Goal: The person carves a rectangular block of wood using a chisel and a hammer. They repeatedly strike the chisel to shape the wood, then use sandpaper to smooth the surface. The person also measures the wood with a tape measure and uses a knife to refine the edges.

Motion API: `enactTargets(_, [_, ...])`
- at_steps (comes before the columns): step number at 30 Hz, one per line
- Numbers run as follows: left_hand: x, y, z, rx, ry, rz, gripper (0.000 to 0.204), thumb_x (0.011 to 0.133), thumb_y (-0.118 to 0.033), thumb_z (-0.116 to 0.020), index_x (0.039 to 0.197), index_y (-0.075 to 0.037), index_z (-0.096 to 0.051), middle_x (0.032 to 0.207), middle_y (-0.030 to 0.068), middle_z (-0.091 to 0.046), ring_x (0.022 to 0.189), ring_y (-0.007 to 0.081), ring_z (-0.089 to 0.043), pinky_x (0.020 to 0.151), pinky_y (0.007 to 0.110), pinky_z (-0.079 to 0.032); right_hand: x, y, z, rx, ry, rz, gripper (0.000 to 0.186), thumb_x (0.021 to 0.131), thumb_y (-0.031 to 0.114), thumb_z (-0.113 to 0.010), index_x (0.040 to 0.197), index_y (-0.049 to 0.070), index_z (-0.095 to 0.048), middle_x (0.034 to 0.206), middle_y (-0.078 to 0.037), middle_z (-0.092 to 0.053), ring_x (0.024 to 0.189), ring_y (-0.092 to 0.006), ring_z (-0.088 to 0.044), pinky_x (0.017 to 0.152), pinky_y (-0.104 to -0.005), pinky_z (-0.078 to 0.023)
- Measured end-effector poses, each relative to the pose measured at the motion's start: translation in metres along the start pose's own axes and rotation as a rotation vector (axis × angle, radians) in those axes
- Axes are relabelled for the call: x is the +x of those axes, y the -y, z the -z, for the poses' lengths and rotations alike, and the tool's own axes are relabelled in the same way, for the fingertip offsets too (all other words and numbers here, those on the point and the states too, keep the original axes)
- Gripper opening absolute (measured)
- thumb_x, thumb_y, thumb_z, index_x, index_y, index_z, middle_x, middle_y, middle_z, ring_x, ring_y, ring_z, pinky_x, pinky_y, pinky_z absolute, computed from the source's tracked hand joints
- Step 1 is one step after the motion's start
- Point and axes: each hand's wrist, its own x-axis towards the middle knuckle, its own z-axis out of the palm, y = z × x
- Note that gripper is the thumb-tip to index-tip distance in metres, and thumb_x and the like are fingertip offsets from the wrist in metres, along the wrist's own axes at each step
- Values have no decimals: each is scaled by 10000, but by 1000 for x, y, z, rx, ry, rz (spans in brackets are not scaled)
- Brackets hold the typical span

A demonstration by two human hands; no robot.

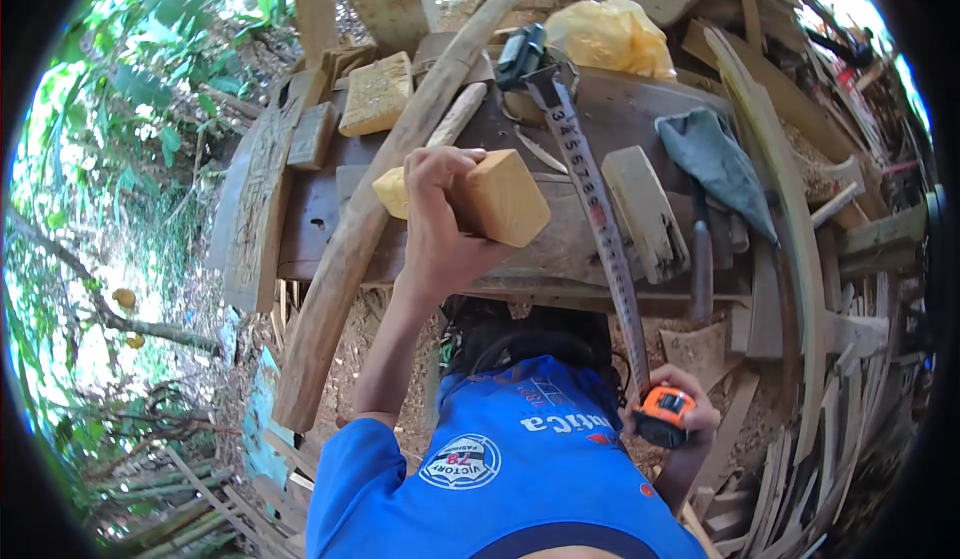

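Note:
My left hand (pixel 440 224) is closed round a squared wooden block (pixel 502 197), held up above the workbench with its end face toward me. In my right hand (pixel 690 409), low on the right beside my blue shirt, sits an orange and black tape measure (pixel 664 415). Its blade (pixel 602 224) is pulled out and runs up across the bench to the far side, passing to the right of the block. The blade's far end lies near a dark device (pixel 521 56) with a strap.
A long wooden pole (pixel 375 199) slants over the bench (pixel 540 269). Wood offcuts (pixel 377 93), a split block (pixel 645 214), a grey-green cloth (pixel 710 164), a dark handle (pixel 701 259) and a yellowish plastic bag (pixel 610 37) lie about. Scrap strips pile up at right; plants grow at left.

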Motion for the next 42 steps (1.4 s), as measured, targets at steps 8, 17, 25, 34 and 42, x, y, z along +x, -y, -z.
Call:
enactTargets(8, [2,-10,15,136,-145,38,877,446,-142,-795,1224,-25,-408,1022,112,-477,859,244,-458,765,332,-393,-2,2,7,-73,62,-180,629,489,235,-636,994,-105,-480,849,-252,-591,695,-306,-625,668,-380,-523])
enactTargets(17, [3,1,23,64,-149,-132,773,482,-191,-860,1123,-45,-454,1057,132,-492,1013,242,-495,836,319,-413,3,6,-2,-3,137,-209,785,508,218,-639,1167,-105,-362,910,-244,-573,789,-315,-612,716,-383,-515])
enactTargets(25, [-20,-7,14,39,-91,-107,777,501,-123,-856,1125,-28,-404,1061,156,-495,1007,254,-542,826,308,-460,63,16,-36,-78,285,-114,887,603,308,-683,1289,-28,-232,923,-211,-569,806,-267,-603,730,-338,-484])
enactTargets(34, [-24,-17,13,6,-141,-74,671,488,-62,-786,1087,-47,-484,1091,126,-589,987,245,-509,850,340,-405,135,57,-99,-344,292,125,589,700,292,-652,1112,44,-313,930,-71,-501,825,-97,-484,731,-219,-385])
enactTargets(42, [-27,-17,4,30,-105,-66,648,497,-40,-767,1083,-40,-491,1071,132,-597,975,248,-525,858,343,-398,127,48,-95,-406,235,230,580,712,289,-651,1107,51,-299,864,-51,-522,778,-80,-466,688,-205,-372])
